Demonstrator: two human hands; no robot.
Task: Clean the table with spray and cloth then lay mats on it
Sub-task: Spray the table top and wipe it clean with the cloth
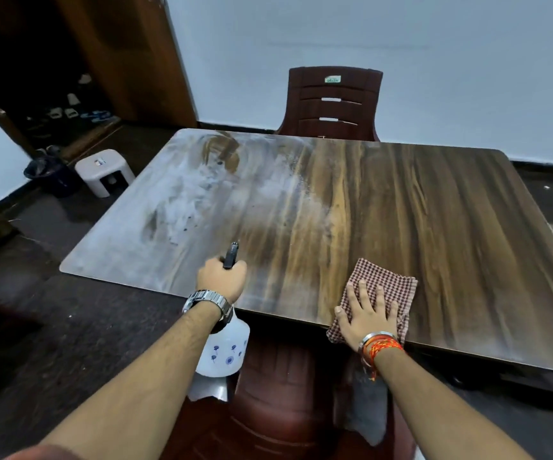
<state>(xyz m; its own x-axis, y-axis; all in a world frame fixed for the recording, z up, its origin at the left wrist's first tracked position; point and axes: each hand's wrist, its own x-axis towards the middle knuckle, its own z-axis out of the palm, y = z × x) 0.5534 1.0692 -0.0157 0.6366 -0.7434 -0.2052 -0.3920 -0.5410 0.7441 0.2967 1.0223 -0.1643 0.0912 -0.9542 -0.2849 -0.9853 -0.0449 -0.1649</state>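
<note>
Step in hand: we judge it to be spraying the table (434, 210), with wiping to follow; no mats are in view.
Left hand (221, 277): our fingers are curled tight around the neck of the spray bottle (224, 353), nozzle pointing out over the near left part of the top; the white body hangs below the table edge.
Right hand (366, 318): our fingers are spread and pressed flat on the checked cloth (383, 287), which lies at the near edge, partly overhanging.
Table state: the left half looks hazy and whitish, with dark specks; the right half shows clean-looking wood grain.
Doing it well: we should probably mist evenly over the hazy half, keeping the nozzle aimed at the top, not the chair (333, 104) beyond.
Next care: we then wipe in overlapping strokes with the palm flat, gathering in the overhanging part first.
</note>
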